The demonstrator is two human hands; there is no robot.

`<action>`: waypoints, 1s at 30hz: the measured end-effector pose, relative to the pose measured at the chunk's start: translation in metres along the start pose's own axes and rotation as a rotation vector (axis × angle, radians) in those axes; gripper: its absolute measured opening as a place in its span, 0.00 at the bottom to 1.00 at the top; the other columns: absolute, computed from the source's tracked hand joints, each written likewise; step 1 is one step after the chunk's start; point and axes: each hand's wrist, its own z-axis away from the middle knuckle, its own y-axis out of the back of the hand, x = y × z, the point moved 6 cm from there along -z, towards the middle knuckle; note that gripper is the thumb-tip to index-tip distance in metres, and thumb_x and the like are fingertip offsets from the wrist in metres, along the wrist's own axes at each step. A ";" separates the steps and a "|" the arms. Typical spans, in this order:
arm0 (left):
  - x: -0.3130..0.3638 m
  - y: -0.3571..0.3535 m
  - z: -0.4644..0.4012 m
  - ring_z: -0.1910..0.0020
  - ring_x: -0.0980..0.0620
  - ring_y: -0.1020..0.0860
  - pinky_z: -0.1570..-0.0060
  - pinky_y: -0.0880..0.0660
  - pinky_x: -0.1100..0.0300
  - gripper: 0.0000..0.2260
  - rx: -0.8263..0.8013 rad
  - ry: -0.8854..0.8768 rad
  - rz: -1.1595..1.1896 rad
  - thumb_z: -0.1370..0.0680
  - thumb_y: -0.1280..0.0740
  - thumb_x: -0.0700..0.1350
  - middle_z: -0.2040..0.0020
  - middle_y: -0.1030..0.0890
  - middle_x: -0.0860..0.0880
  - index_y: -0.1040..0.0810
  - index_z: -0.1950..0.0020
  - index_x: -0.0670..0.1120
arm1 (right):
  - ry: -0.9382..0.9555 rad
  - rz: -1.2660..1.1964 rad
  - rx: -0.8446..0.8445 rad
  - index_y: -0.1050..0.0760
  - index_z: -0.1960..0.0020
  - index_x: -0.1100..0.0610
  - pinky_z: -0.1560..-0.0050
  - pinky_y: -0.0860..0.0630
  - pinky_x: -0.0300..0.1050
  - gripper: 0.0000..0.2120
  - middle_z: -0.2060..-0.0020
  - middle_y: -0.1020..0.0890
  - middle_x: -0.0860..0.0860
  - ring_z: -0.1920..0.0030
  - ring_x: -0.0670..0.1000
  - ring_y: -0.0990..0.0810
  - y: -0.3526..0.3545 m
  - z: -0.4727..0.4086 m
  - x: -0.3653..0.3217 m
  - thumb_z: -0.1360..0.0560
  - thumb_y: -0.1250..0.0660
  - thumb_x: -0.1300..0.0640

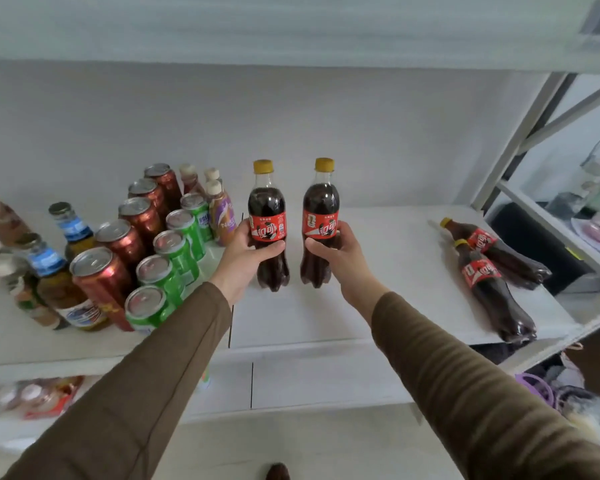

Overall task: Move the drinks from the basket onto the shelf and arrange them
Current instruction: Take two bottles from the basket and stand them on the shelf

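Two upright cola bottles with yellow caps and red labels stand over the middle of the white shelf (378,306). My left hand (248,258) grips the left cola bottle (267,206) around its label. The right cola bottle (321,206) is held the same way by my right hand (340,258). Both bottle bases are at or just above the shelf surface; contact is unclear. Two more cola bottles (492,285) lie on their sides at the shelf's right end. No basket is in view.
On the shelf's left stand rows of red cans (118,258) and green cans (170,258), blue-labelled glass bottles (59,278) and small purple bottles (222,216). A grey metal upright (520,133) bounds the right side. A lower shelf holds packets (42,396).
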 end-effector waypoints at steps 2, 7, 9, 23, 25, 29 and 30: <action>-0.004 0.003 -0.027 0.39 0.56 0.21 0.46 0.28 0.64 0.28 -0.008 0.008 -0.015 0.28 0.21 0.40 0.39 0.18 0.52 0.27 0.31 0.51 | 0.003 0.017 0.007 0.26 0.43 0.47 0.67 0.27 0.49 0.17 0.50 0.17 0.52 0.59 0.53 0.20 -0.003 -0.026 0.002 0.28 0.24 0.54; -0.012 0.004 -0.079 0.41 0.59 0.22 0.46 0.27 0.63 0.28 -0.020 0.017 -0.063 0.29 0.22 0.37 0.41 0.18 0.56 0.27 0.35 0.55 | 0.008 0.056 0.008 0.27 0.40 0.49 0.64 0.24 0.46 0.19 0.50 0.17 0.50 0.55 0.51 0.18 -0.010 -0.081 0.007 0.27 0.25 0.58; -0.012 0.004 -0.096 0.42 0.61 0.22 0.48 0.28 0.64 0.28 -0.020 0.004 -0.096 0.29 0.22 0.37 0.42 0.19 0.58 0.28 0.36 0.56 | -0.001 0.053 0.000 0.28 0.38 0.49 0.60 0.24 0.41 0.21 0.49 0.17 0.46 0.51 0.47 0.19 -0.014 -0.100 0.009 0.27 0.25 0.60; -0.012 0.005 -0.156 0.38 0.49 0.23 0.38 0.28 0.52 0.29 0.084 -0.009 -0.240 0.28 0.22 0.36 0.39 0.20 0.51 0.29 0.31 0.48 | 0.002 0.093 -0.036 0.30 0.36 0.49 0.54 0.28 0.35 0.24 0.48 0.20 0.41 0.49 0.39 0.23 -0.029 -0.167 0.020 0.27 0.25 0.63; -0.012 0.005 -0.158 0.38 0.50 0.24 0.38 0.29 0.53 0.30 0.090 -0.007 -0.256 0.28 0.22 0.37 0.39 0.21 0.51 0.29 0.30 0.47 | 0.002 0.093 -0.039 0.30 0.36 0.49 0.54 0.28 0.35 0.24 0.49 0.20 0.40 0.49 0.39 0.23 -0.030 -0.170 0.020 0.26 0.26 0.63; -0.014 0.007 -0.160 0.34 0.47 0.25 0.35 0.29 0.50 0.30 0.100 0.010 -0.284 0.28 0.23 0.36 0.36 0.22 0.49 0.30 0.29 0.47 | -0.016 0.111 -0.038 0.31 0.35 0.48 0.53 0.28 0.36 0.24 0.49 0.21 0.39 0.50 0.39 0.23 -0.031 -0.175 0.024 0.26 0.26 0.62; -0.016 0.007 -0.160 0.34 0.47 0.25 0.34 0.30 0.51 0.30 0.098 0.022 -0.285 0.27 0.23 0.37 0.35 0.22 0.49 0.31 0.29 0.48 | -0.023 0.119 -0.033 0.31 0.35 0.48 0.51 0.27 0.38 0.24 0.49 0.21 0.39 0.50 0.39 0.23 -0.031 -0.176 0.025 0.26 0.26 0.62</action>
